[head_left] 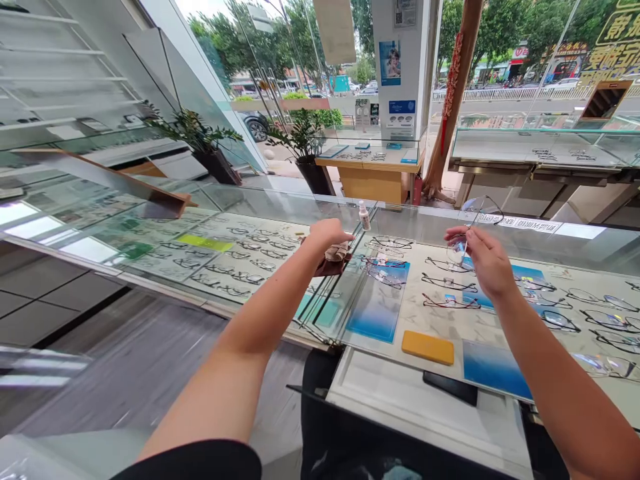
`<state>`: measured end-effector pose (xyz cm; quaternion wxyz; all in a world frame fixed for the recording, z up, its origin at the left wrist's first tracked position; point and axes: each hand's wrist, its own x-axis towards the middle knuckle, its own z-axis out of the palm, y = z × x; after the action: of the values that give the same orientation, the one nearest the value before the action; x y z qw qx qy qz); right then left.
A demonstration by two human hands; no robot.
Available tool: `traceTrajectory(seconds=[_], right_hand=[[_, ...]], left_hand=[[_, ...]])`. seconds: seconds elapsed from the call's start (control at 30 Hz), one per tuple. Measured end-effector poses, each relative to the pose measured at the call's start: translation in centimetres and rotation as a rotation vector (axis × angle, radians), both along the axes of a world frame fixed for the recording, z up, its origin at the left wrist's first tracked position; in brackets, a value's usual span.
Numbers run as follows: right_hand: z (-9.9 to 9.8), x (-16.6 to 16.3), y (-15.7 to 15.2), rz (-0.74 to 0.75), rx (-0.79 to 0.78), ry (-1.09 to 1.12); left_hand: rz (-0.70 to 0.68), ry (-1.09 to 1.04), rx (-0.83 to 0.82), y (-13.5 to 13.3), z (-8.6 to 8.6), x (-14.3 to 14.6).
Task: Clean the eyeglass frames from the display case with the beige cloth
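My right hand [489,260] is raised over the right part of the glass counter, its fingers pinching a pair of thin-framed eyeglasses [484,212]. One lens sticks up above the fingers, and the rest is partly behind them. Farther left, my left hand [327,235] is closed on a crumpled beige cloth [337,251], low over the counter glass. Just right of that hand stands a small white spray bottle [364,217]. Inside the case below, several eyeglass frames [451,302] lie in rows, some over blue cards [379,313].
A yellow case [427,347] lies at the counter's near edge, above an open white drawer [415,400] with a dark flat object [450,388]. A wooden board [125,180] rests on the left counter. Potted plants [313,157] and another display case [373,157] stand by the window.
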<state>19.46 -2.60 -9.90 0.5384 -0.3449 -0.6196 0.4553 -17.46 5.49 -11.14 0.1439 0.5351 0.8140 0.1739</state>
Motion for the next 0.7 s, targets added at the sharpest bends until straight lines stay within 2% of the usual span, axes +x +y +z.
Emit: traceTrajectory(seconds=[0.1, 0.2, 0.3, 0.4, 0.53, 0.7], right_hand=[[-0.1, -0.1, 0.1, 0.0, 0.008, -0.01], [-0.2, 0.1, 0.4, -0.007, 0.016, -0.01], [-0.4, 0.3, 0.8, -0.019, 0.018, 0.007], [-0.4, 0.4, 1.0, -0.028, 0.008, 0.016], [-0.3, 0.3, 1.1, -0.026, -0.007, 0.039], [-0.4, 0.2, 1.1, -0.007, -0.034, 0.109]], left_hand=[[-0.003, -0.029, -0.046, -1.2, -0.2, -0.5], [0.003, -0.139, -0.003, -2.2, 0.1, -1.3], [0.024, -0.336, 0.069, -3.3, 1.4, -2.2], [0.0, -0.624, 0.107, -4.3, 2.8, -2.1], [-0.07, -0.967, 0.136, -4.8, 3.9, 0.2], [-0.156, -1.208, 0.135, -4.3, 3.9, 5.7]])
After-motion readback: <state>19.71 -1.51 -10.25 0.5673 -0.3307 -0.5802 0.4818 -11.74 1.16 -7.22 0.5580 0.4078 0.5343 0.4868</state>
